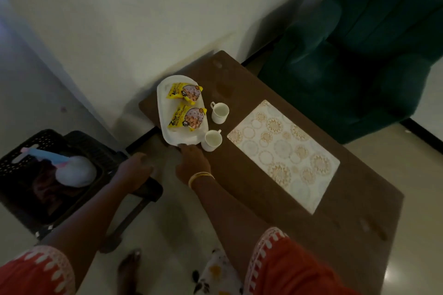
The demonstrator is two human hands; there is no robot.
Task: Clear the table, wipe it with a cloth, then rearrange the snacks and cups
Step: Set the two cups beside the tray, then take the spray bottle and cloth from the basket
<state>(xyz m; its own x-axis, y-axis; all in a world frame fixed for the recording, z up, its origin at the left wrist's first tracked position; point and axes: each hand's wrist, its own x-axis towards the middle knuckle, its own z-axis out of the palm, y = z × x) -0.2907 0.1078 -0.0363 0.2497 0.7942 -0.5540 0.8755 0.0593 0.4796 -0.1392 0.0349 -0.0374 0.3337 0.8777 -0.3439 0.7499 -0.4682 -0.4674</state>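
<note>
A white tray (167,132) lies at the far left of the brown table (239,189). Two yellow snack packets rest on it, one farther (187,93) and one nearer (189,118). Just right of the tray stand two white cups, a far cup (219,112) and a near cup (211,140). My right hand (191,165), with gold bangles at the wrist, has its fingertips closed on the tray's near rim. My left hand (135,170) hovers by the table's left edge, blurred, with its fingers hidden.
A patterned placemat (282,153) covers the table's middle. A dark green armchair (354,50) stands beyond the far right side. At the left, a black basket (36,148) holding cloths sits on a dark stool. A white wall runs behind the table.
</note>
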